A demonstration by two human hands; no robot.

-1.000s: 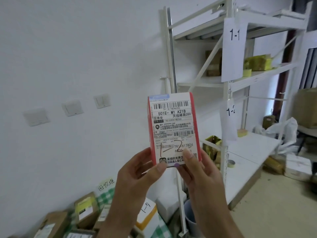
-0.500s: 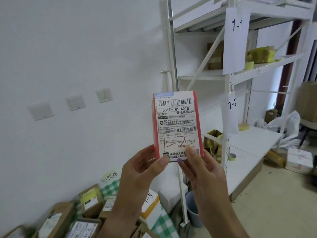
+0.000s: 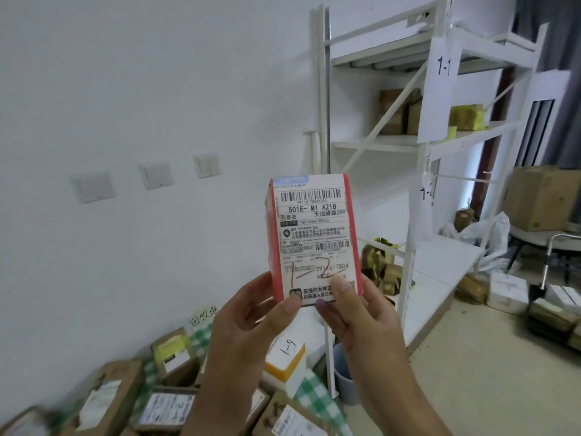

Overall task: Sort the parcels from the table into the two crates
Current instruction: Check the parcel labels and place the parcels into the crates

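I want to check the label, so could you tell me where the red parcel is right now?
In the head view, the red parcel is held upright at centre by the left hand and right hand, just left of the white shelving rack.

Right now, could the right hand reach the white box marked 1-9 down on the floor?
Probably not yet. The right hand and the left hand both hold the red parcel up. The white box marked 1-9 sits well below, partly hidden behind the arms.

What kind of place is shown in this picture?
Probably a parcel sorting or storage room. White shelving carries paper signs "1-1", labelled cardboard parcels lie heaped below, and both hands hold a red box bearing a shipping label.
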